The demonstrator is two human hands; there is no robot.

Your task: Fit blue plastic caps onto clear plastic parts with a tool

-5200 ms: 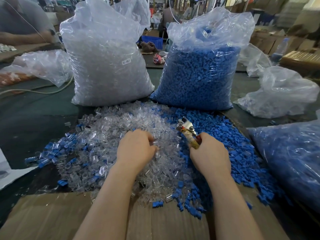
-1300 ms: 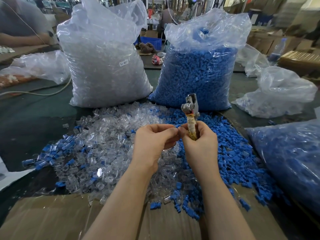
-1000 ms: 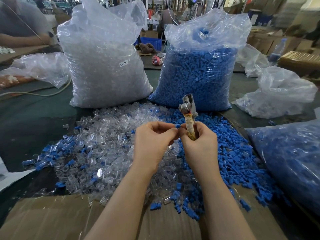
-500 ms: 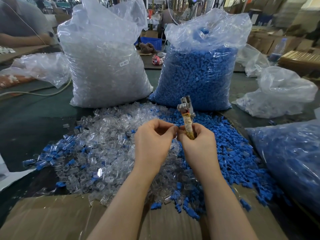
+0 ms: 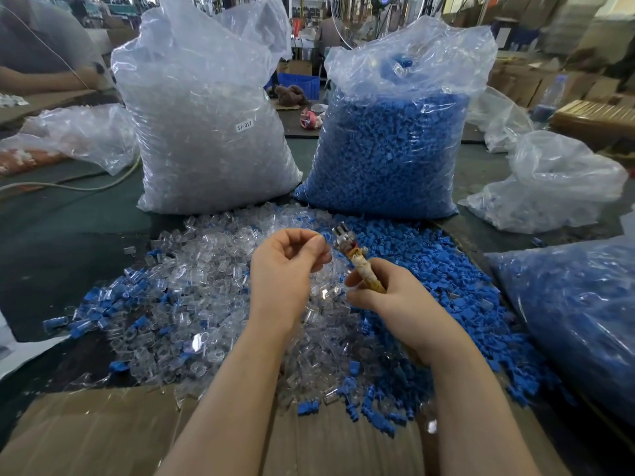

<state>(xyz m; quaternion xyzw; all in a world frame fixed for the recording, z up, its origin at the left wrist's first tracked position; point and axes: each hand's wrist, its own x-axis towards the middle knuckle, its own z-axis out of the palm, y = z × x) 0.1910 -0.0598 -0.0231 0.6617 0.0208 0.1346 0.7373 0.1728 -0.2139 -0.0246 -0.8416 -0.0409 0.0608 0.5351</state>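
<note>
Over the pile [image 5: 213,297], the right hand [image 5: 388,300] grips the tool [image 5: 357,259], its head tilted toward the left hand [image 5: 285,269], whose fingertips pinch a blue cap [image 5: 325,237] just beside it. Behind the pile, two bags [image 5: 206,132] stand nearly full: most of the work remains.

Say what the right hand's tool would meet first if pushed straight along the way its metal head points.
Probably the left hand's fingertips and the small blue piece pinched there, just beyond the tool in the right hand; depth is unclear.
</note>
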